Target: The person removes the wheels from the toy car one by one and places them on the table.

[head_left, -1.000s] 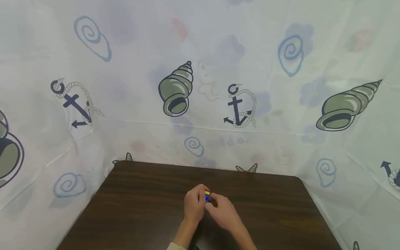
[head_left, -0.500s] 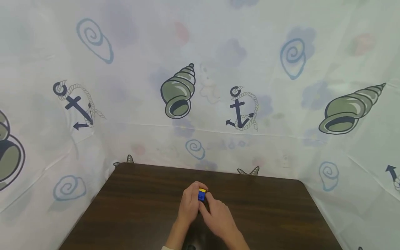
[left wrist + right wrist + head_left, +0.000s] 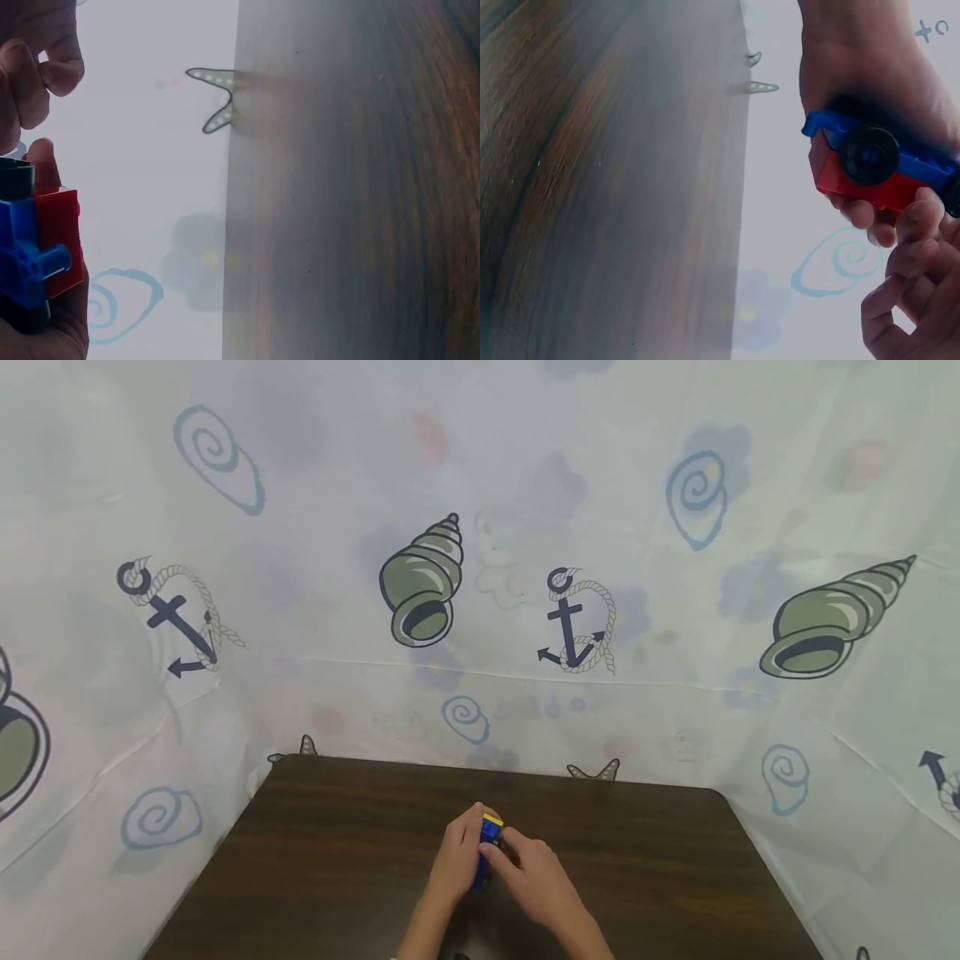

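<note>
A small toy vehicle, blue and red with black wheels (image 3: 868, 155) and a yellow part at one end in the head view, is held above the table. My left hand (image 3: 455, 860) grips its body (image 3: 489, 833), palm and fingers round it. In the left wrist view the red block (image 3: 60, 240) and a blue peg (image 3: 54, 260) show beside the left palm (image 3: 64, 319). My right hand (image 3: 542, 881) is at the vehicle's right side; in the right wrist view its bent fingers (image 3: 915, 240) are at the toy's wheel end.
The dark wooden table (image 3: 337, 843) lies under both hands. A pale cloth (image 3: 495, 460) printed with shells and anchors hangs behind and at the sides. A small dark object (image 3: 461, 957) shows at the bottom edge of the head view.
The toy has tilted between the hands, so more of its long blue side shows in the head view. Both hands remain close together around it.
</note>
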Demonstrator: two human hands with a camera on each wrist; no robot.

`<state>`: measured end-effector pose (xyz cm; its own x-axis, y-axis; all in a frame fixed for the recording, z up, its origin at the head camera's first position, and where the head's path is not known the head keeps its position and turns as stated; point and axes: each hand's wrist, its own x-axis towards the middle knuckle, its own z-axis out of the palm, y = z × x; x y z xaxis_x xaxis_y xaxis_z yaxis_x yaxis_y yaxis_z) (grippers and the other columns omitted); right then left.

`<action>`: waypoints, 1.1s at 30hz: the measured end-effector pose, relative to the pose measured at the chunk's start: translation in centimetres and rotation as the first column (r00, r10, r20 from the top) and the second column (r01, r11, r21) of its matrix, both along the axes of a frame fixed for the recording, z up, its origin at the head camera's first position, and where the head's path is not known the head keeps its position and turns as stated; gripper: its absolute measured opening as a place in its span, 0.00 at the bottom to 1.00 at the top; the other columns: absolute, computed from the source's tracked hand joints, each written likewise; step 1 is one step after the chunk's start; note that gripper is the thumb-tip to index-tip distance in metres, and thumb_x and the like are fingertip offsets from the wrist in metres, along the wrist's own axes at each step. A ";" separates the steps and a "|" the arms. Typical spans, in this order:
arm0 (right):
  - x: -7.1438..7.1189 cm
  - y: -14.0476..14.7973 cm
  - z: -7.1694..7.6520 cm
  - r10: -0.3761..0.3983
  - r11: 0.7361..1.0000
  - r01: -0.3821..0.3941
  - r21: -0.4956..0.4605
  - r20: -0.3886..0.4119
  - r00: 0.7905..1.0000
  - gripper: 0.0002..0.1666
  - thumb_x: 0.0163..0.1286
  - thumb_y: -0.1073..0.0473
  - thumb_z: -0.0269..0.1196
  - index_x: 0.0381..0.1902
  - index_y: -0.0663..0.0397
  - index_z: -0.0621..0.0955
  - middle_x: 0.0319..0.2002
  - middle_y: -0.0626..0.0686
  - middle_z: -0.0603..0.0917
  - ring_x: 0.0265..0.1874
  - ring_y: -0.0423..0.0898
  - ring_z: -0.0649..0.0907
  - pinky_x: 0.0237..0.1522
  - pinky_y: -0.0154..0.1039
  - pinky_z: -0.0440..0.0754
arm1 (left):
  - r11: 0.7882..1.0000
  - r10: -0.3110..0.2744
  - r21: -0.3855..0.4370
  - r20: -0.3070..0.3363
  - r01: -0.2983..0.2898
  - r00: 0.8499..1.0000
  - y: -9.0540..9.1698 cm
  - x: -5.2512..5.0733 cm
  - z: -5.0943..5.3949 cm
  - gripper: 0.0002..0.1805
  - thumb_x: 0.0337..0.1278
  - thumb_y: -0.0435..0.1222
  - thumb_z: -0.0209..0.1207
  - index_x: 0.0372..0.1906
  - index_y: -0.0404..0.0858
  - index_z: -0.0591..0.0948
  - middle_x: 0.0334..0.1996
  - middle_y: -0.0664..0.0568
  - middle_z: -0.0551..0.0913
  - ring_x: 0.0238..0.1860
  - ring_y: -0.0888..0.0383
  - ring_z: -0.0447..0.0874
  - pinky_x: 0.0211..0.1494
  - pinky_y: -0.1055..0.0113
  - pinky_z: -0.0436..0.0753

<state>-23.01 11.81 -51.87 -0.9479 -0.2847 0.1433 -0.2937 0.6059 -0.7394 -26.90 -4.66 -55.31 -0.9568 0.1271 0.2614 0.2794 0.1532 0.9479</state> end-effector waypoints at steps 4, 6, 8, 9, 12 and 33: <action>0.1 0.1 0.0 -0.012 0.996 0.014 -0.090 0.017 1.000 0.29 0.79 0.30 0.60 0.29 0.45 0.75 0.20 0.41 0.72 0.18 0.34 0.70 0.22 0.32 0.70 | 1.000 0.013 0.006 -0.011 -0.013 1.000 0.3 0.3 0.2 0.27 0.90 0.53 0.38 0.43 0.45 0.85 0.31 0.53 0.83 0.28 0.62 0.81 0.32 0.66 0.82; 0.1 0.0 -0.1 -0.035 0.986 0.038 -0.162 0.020 0.999 0.30 0.76 0.33 0.65 0.24 0.47 0.73 0.19 0.41 0.70 0.17 0.34 0.68 0.21 0.31 0.68 | 1.000 0.012 0.008 -0.015 -0.012 1.000 0.5 0.5 0.5 0.28 0.91 0.52 0.38 0.42 0.45 0.86 0.30 0.54 0.83 0.27 0.63 0.81 0.31 0.67 0.82; 0.2 -0.1 -0.1 -0.066 0.968 0.068 -0.242 0.017 0.998 0.32 0.74 0.38 0.70 0.21 0.50 0.70 0.17 0.41 0.68 0.16 0.34 0.66 0.21 0.30 0.66 | 1.000 0.007 0.015 -0.022 -0.007 1.000 0.8 0.6 0.7 0.28 0.91 0.50 0.38 0.42 0.44 0.86 0.30 0.54 0.84 0.27 0.63 0.81 0.31 0.67 0.82; 0.3 -0.2 -0.1 -0.082 0.958 0.082 -0.275 0.012 0.997 0.33 0.74 0.40 0.71 0.19 0.50 0.69 0.16 0.41 0.67 0.15 0.33 0.65 0.20 0.30 0.65 | 1.000 0.006 0.023 -0.019 -0.006 1.000 0.9 0.7 0.8 0.28 0.91 0.49 0.38 0.42 0.43 0.86 0.30 0.54 0.84 0.28 0.63 0.82 0.32 0.67 0.82; 0.6 -0.6 -0.3 -0.137 0.928 0.123 -0.351 -0.014 0.991 0.33 0.73 0.45 0.72 0.17 0.51 0.67 0.14 0.40 0.66 0.12 0.32 0.63 0.17 0.29 0.61 | 0.999 0.018 0.036 -0.013 -0.018 1.000 1.4 0.7 0.8 0.28 0.92 0.47 0.38 0.42 0.41 0.87 0.33 0.53 0.86 0.30 0.63 0.82 0.35 0.67 0.82; 2.1 -1.5 -0.5 -0.378 0.918 0.376 -0.123 0.012 0.926 0.26 0.79 0.42 0.63 0.22 0.45 0.73 0.17 0.40 0.71 0.15 0.36 0.67 0.20 0.33 0.64 | 0.998 0.010 -0.059 0.036 -0.008 0.999 2.3 0.9 0.6 0.32 0.88 0.57 0.41 0.55 0.40 0.89 0.50 0.46 0.92 0.51 0.49 0.92 0.56 0.52 0.89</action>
